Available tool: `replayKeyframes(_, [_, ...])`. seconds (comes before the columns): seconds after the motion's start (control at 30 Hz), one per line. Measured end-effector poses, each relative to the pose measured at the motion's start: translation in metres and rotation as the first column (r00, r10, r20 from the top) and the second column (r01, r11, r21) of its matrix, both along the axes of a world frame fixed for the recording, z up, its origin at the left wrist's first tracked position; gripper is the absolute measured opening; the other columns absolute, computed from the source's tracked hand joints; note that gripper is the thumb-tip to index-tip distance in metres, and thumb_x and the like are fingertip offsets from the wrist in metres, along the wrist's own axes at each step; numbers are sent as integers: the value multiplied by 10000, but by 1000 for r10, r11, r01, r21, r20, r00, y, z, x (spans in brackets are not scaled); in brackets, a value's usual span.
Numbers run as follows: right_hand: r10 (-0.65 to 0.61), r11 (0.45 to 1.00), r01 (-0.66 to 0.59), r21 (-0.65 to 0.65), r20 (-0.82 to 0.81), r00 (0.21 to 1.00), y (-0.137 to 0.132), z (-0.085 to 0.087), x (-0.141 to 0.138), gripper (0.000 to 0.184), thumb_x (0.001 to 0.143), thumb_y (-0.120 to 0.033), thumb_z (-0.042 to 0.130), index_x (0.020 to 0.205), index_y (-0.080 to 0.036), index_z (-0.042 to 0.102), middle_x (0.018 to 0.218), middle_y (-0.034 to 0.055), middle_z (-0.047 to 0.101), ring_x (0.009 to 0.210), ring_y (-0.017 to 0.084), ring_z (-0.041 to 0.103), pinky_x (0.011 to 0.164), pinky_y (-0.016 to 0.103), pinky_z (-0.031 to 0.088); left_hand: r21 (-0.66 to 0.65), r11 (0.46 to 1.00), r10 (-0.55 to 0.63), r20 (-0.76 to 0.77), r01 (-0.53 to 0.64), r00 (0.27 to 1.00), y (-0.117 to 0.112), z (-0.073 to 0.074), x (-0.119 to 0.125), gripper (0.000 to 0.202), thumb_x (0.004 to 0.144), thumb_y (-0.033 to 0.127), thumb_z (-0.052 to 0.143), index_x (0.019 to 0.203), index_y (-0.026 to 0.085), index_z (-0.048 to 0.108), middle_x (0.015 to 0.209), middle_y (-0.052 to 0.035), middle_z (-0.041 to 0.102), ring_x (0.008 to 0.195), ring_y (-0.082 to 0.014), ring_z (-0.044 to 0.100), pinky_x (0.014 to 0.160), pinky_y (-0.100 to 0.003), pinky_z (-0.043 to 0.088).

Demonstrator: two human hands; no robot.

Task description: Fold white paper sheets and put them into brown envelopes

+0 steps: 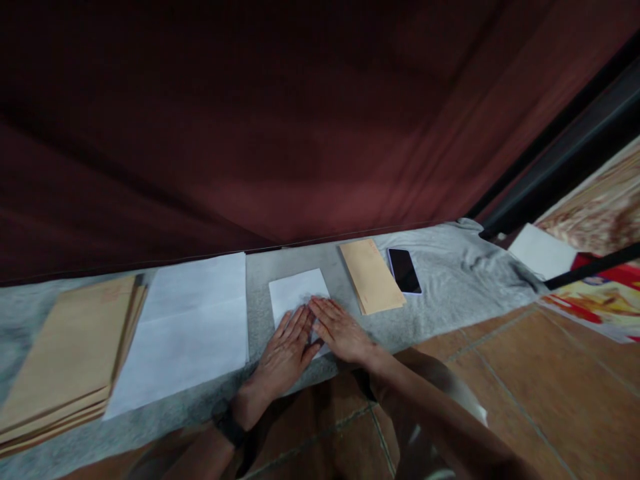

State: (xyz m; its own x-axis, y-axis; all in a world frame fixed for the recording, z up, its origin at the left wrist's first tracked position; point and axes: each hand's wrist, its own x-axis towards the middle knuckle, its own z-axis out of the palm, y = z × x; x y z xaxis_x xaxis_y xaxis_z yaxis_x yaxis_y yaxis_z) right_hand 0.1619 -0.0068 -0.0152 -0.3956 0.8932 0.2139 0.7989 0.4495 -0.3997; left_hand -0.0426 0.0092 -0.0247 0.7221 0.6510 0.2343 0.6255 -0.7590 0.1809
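A small white folded sheet of paper (295,287) lies on the grey cloth-covered surface in front of me. My left hand (287,347) rests flat on its lower left part, fingers stretched out. Beside it, my right hand (341,330) presses flat on the same sheet, its fingertips meeting those of the left. The lower part of the paper is mostly hidden under both hands. To the left is a larger white sheet (187,330) with a crease across it. Right of the hands lie brown envelopes (373,277).
A stack of larger brown envelopes (70,353) sits at the far left. A phone (405,271) lies right of the small envelopes. The grey cloth (460,287) is wrinkled at the right end. Dark red fabric (280,133) hangs behind; the tiled floor (520,373) is below.
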Motion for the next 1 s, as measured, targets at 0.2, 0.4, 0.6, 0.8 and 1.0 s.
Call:
replayKeyframes(0.2, [-152, 985, 139, 103, 124, 981, 1, -18, 1, 572, 1060, -377, 429, 1557, -104, 357, 1616, 127, 344, 1498, 249, 330, 1246, 464, 268, 11, 1000, 12, -42, -11, 999, -3, 1, -7, 757, 986, 578, 416, 1577, 133, 258, 1627, -166, 337, 1521, -272, 290, 1240, -507, 271])
replayKeyframes(0.4, [-227, 969, 211, 133, 124, 966, -4, -19, 18, 553, 1044, -337, 458, 1551, -130, 384, 1579, 128, 418, 1479, 265, 364, 1225, 478, 308, -26, 1000, -3, -79, 1, 997, -6, 5, -24, 804, 953, 625, 450, 1577, 154, 266, 1642, -160, 304, 1527, -280, 274, 1236, -493, 279])
replayKeyframes(0.6, [-224, 973, 216, 85, 109, 968, -10, -15, 24, 519, 1036, -284, 449, 1525, -111, 426, 1580, 137, 423, 1477, 271, 365, 1217, 476, 338, -41, 999, -26, -87, 22, 996, -9, 12, -36, 693, 913, 501, 566, 1502, 168, 419, 1614, -153, 368, 1501, -289, 335, 1211, -466, 345])
replayKeyframes(0.8, [-38, 999, 39, -13, 68, 997, -11, -4, 44, 493, 1002, -161, 429, 1492, -157, 483, 1555, 115, 467, 1455, 231, 404, 1216, 446, 360, -102, 995, 4, -147, -19, 989, -18, 26, -32, 650, 814, 240, 599, 1451, 176, 485, 1562, -138, 462, 1464, -291, 404, 1187, -464, 390])
replayKeyframes(1.0, [55, 993, -58, -98, -36, 998, -14, 13, 58, 591, 901, -50, 472, 1468, -208, 524, 1541, 80, 492, 1434, 196, 436, 1218, 407, 358, -137, 990, 25, -131, -43, 991, -20, 30, -26, 694, 749, 71, 522, 1429, 210, 513, 1549, -102, 490, 1460, -275, 413, 1204, -480, 364])
